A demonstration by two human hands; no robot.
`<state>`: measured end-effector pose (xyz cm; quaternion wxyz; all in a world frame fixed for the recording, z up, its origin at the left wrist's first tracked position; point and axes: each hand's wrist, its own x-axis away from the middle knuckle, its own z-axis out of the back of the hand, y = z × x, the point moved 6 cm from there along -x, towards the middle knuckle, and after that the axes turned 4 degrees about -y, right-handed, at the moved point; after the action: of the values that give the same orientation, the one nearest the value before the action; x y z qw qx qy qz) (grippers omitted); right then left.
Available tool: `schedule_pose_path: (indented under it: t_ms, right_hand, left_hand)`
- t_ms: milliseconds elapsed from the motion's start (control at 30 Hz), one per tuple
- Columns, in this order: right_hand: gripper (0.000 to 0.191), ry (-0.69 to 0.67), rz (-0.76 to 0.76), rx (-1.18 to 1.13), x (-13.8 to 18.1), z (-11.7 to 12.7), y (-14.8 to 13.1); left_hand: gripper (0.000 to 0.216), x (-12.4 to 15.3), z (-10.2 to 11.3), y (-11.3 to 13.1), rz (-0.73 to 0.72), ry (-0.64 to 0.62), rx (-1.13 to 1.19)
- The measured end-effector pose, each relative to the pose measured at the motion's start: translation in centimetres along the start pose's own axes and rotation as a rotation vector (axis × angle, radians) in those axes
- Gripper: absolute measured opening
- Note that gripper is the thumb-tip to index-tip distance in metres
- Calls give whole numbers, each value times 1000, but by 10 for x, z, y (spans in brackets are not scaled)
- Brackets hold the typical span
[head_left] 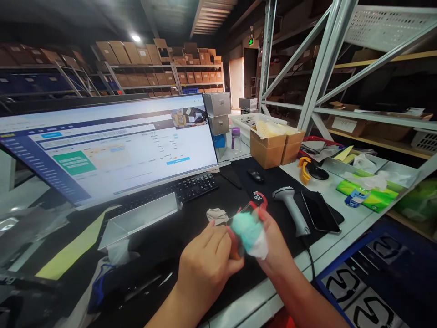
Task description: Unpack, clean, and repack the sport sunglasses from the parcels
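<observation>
My left hand (pixel 206 262) is closed, its fingers curled against a red looped item (pixel 262 200) in front of me. Part of that item shows beside the left fingers, and another red curve rises above my right hand (pixel 273 239). A teal and white soft bundle (pixel 246 230), blurred by motion, is gripped in the closed right hand, pressed up to the red item. Whether it is cloth or tissue I cannot make out. Just beyond the left fingers, a crumpled beige piece (pixel 217 215) lies on the black desk mat (pixel 191 228).
A monitor (pixel 112 155) and keyboard (pixel 198 186) stand ahead. Near my right hand lie a barcode scanner (pixel 292 210) and a phone (pixel 320 211). An open white box (pixel 139 221) sits left. Cardboard boxes (pixel 268 148), a small bottle (pixel 357 197) and a tissue pack (pixel 375 200) are to the right.
</observation>
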<state>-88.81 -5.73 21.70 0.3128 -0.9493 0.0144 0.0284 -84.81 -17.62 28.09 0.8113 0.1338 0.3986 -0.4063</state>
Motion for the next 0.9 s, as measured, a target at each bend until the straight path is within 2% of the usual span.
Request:
schedule_pose_path:
  t_ms: [67,133,267,367,567,633,767,833,900]
  right_hand:
    - [34,-20,32,76,3,2,3]
    - [38,-26,12,58,1,5,2]
    - [27,57,-61,-133,-8,13,-9]
    - [23,93,-93,-184,-10,15,-9]
    - [32,-21,-1,74,-1,7,2]
    - [32,-18,-6,68,-1,9,1]
    - [36,34,-25,15,4,26,-9]
    - [35,62,-37,157,12,41,-16]
    - [31,146,69,393,23,57,-34]
  left_hand:
    - [12,1,-3,-1,0,-8,-11]
    - [11,1,-4,1,-12,-11,-3]
    - [10,-1,-2,4,-34,-31,26]
    - [9,-1,-3,3,-39,-37,27]
    - [12,0,-6,1,-24,-17,1]
    - [12,1,-6,1,-33,-30,13]
    - [11,0,-2,-4,-27,-22,3]
    - [11,-1,0,-9,0,-1,-15]
    - [11,-1,1,-12,20,10,-27]
